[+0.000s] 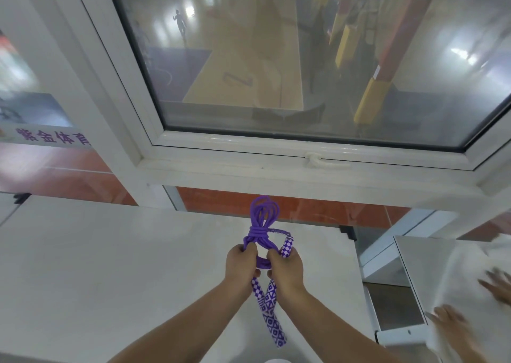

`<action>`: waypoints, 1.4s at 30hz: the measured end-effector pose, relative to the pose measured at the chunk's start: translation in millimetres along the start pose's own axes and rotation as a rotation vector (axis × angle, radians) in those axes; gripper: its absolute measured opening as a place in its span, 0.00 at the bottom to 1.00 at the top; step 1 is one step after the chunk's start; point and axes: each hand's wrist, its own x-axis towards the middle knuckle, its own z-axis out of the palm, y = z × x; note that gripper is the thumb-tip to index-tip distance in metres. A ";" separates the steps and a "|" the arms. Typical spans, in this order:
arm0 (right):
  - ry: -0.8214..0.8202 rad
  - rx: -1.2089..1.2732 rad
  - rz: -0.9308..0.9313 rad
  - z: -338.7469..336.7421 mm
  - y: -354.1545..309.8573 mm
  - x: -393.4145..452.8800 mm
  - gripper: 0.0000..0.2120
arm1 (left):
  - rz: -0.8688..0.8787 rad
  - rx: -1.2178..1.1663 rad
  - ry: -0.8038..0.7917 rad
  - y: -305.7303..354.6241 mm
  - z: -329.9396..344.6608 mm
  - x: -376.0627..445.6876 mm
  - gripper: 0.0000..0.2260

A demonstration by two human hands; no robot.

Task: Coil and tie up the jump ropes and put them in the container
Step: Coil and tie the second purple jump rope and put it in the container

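Purple rope (260,225), coiled and bound mid-bundle, held above white surface (110,265); left hand (241,265) grips loops, right hand (284,270) grips loops and checkered handle (287,246)

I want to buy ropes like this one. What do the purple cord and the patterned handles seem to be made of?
The purple cord looks like smooth plastic or rubber-coated line: solid, faintly glossy, no visible braid, holding springy loops. The patterned handles look matte, probably foam or a printed grip wrap over a hard core, with a purple-and-white diamond print; which one I cannot tell.
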 end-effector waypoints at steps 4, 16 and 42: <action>-0.092 -0.130 -0.006 -1.7 2.9 7.0 0.06 | -0.099 -0.065 -0.116 -9.3 -2.9 -2.7 0.06; -0.330 0.000 0.286 -24.2 2.0 22.6 0.04 | -0.189 -0.247 -0.396 -22.6 -15.1 -4.3 0.06; -0.060 -0.167 0.172 -15.9 9.6 51.4 0.16 | 0.161 0.300 -0.550 -49.3 -29.6 -23.6 0.21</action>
